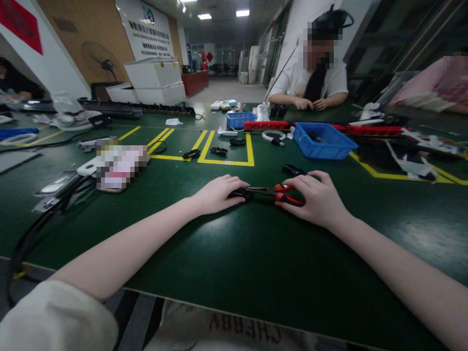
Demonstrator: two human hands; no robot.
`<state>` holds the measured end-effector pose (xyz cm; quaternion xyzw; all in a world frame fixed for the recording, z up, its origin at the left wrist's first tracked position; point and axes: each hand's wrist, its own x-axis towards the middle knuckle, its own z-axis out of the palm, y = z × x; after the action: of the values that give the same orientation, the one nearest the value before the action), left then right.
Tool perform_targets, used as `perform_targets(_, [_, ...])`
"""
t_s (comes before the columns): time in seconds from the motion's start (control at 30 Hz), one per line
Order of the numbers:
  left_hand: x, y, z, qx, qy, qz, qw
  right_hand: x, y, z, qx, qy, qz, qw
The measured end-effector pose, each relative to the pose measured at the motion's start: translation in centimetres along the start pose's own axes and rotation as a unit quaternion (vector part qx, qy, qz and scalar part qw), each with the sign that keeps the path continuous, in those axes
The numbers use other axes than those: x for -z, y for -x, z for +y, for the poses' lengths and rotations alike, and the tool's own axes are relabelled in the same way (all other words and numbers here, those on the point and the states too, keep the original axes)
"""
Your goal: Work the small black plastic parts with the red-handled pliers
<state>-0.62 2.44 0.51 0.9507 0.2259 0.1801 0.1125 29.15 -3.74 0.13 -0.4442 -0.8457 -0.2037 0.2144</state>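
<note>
Both my hands rest on the green table (234,253). My right hand (317,199) is closed around the red and black handles of a pair of pliers (281,193) whose jaws point left. My left hand (219,192) is curled, fingers pressed on a small black part (239,193) that sits at the pliers' jaws. Another small black part (293,170) lies just beyond my right hand.
A blue bin (323,141) stands beyond my right hand, a smaller blue bin (239,119) farther back. Yellow tape lines (226,161) frame several black parts. Black cables (32,229) lie at the left edge. A person (310,78) sits across the table, another at the far right.
</note>
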Motion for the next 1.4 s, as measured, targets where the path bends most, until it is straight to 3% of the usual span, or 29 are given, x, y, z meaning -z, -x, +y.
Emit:
perform_targets(0.67, [-0.3, 0.1, -0.8, 0.002, 0.085, 0.019, 0.996, 0.1, 0.1, 0.1, -0.058, -0.053, 0.022, 0.997])
perform_targets(0.83, [-0.3, -0.1, -1.1, 0.006, 0.138, 0.025, 0.99, 0.1, 0.1, 0.0, -0.051, -0.057, 0.009, 0.997])
perform_targets(1.1, [-0.3, -0.1, -1.2, -0.022, 0.133, 0.026, 0.99, -0.1, 0.2, 0.0, -0.024, -0.043, 0.002, 0.999])
perform_targets(1.4, [-0.1, 0.1, -1.0, 0.002, 0.149, 0.014, 0.989, 0.0, 0.1, 0.1, -0.009, -0.039, -0.002, 0.999])
